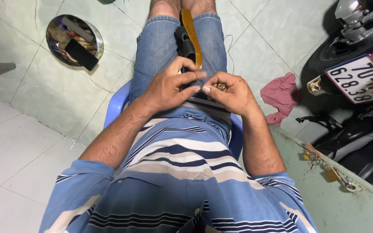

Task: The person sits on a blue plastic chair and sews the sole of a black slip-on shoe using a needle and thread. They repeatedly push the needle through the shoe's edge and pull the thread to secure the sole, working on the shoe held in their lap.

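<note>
Here your left hand (169,86) is closed on the near end of a black leather piece (185,43) backed by a tan strap (192,30). Both lie on your lap, with their long axis running away from you between your knees. Your right hand (232,92) is curled just beside it, thumb and fingers pinching a small brass-coloured part (221,86), so the left hand is the nearer to the strap.
</note>
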